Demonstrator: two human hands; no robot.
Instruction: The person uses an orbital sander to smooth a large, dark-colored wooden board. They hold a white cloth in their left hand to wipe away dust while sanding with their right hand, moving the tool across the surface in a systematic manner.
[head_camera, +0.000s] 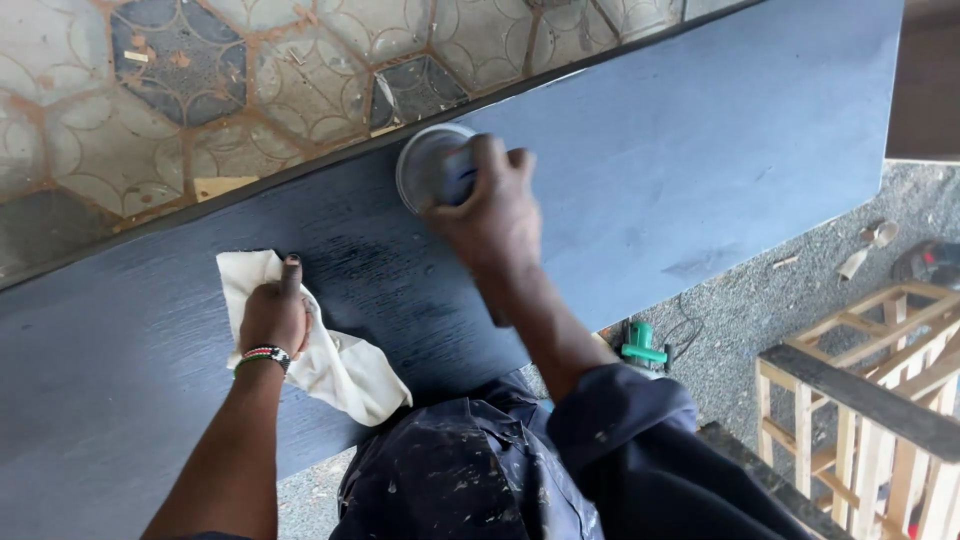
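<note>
Right grip (490, 205) clasps tin (432, 165) at board (700, 150) edge | left (272, 315) presses cloth (340, 370)

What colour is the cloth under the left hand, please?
The cloth is off-white, seen in the head view.

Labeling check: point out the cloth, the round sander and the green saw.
cloth (345, 370), head view, bare lower fold
round sander (425, 165), head view, disc top
green saw (642, 345), head view, its body

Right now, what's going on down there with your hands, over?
Left hand pressing white cloth on dark board. Right hand gripping round container at board's far edge. Nothing between them.
</note>
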